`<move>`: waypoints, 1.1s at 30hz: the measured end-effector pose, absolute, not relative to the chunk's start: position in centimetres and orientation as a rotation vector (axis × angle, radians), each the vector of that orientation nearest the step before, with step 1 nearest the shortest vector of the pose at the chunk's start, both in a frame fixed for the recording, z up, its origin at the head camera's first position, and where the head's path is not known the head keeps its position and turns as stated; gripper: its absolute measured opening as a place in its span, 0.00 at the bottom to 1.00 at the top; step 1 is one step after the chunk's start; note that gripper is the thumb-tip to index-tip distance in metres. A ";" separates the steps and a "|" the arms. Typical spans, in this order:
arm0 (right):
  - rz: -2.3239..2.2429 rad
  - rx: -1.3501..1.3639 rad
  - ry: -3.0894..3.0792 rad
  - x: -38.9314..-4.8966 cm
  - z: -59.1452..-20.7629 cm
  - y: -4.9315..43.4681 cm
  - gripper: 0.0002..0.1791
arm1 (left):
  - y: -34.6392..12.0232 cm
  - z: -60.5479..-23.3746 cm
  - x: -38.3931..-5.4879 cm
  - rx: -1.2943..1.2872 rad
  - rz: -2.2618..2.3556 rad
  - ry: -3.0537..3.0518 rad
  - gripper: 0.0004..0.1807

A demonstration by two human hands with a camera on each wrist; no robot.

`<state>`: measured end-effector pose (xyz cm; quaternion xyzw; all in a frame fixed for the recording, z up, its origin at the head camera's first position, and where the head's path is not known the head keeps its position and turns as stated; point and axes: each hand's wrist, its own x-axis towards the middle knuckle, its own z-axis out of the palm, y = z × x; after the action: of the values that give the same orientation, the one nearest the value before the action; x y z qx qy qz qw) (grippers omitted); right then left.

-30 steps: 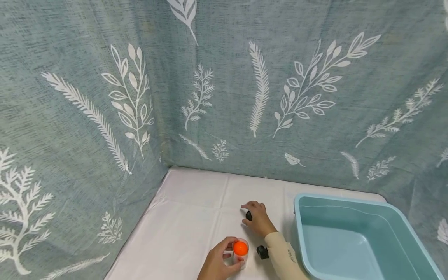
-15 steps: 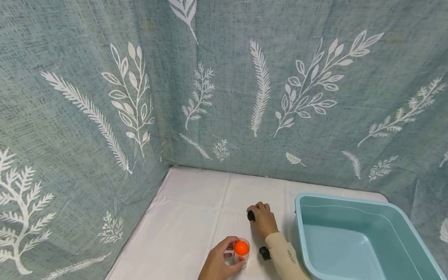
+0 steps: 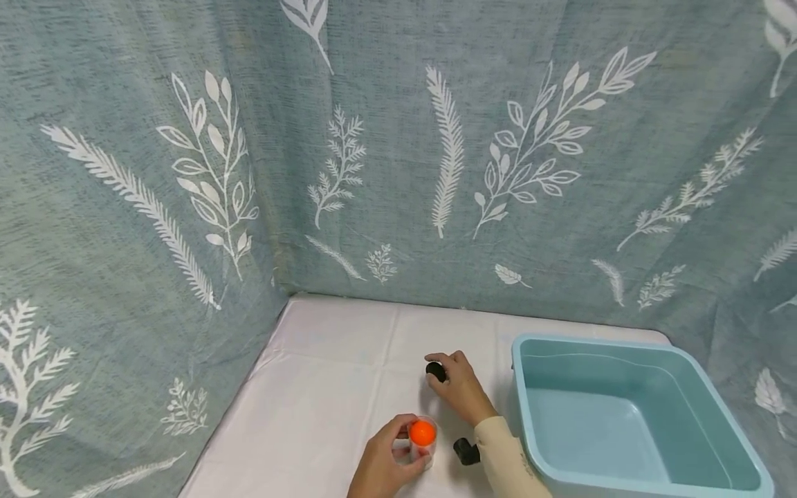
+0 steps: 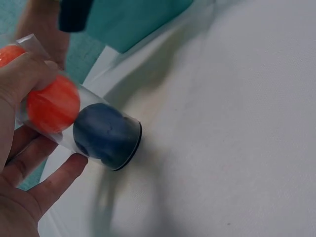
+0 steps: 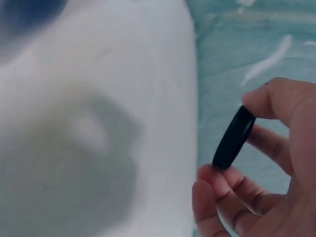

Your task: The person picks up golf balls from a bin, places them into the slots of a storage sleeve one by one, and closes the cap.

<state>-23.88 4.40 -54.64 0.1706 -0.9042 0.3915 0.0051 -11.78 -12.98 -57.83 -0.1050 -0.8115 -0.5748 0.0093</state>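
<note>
My left hand grips a clear cylindrical tube, thumb on one side and fingers on the other. Inside the tube, orange balls sit at the top end and middle, with a dark blue ball at the base. In the head view only the top orange ball shows. My right hand pinches a round black cap between thumb and fingertips, above the white table and beyond the tube. The right wrist view shows this cap edge-on, its shadow falling on the tabletop.
A light blue plastic basin stands to the right, close beside my right forearm. A black wrist camera juts from the right sleeve. White cloth covers the table, and patterned green curtains hang behind and at the left.
My right fingers have come together on the black cap and raised it off the table, turning its round face into view. My left hand still holds the tube. The head view has shifted slightly.
</note>
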 end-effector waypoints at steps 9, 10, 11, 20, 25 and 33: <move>1.465 0.606 -2.703 -21.7 -51.7 4.9 0.16 | -12.5 -58.2 -12.1 -0.340 -1.760 -2.512 0.29; 1.488 0.625 -2.682 -21.5 -51.5 4.9 0.16 | -12.5 -58.2 -12.1 -0.341 -1.760 -2.507 0.29; 1.520 0.643 -2.660 -21.2 -51.4 5.0 0.16 | -12.5 -58.3 -12.1 -0.343 -1.759 -2.502 0.29; 1.822 0.783 -2.472 -18.4 -51.4 5.8 0.18 | -12.5 -57.9 -11.7 -0.322 -1.821 -2.505 0.29; 1.795 0.824 -2.374 -17.1 -53.0 5.9 0.17 | -12.7 -57.9 -11.5 -0.327 -1.849 -2.501 0.30; 1.636 0.882 -2.314 -15.9 -54.4 6.5 0.16 | -12.6 -57.6 -11.6 -0.327 -1.781 -2.549 0.31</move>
<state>-15.89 6.53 -54.39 0.2959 -0.7768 0.5491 0.0866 -11.59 -12.61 -57.56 -0.1047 -0.8152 -0.5696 0.0075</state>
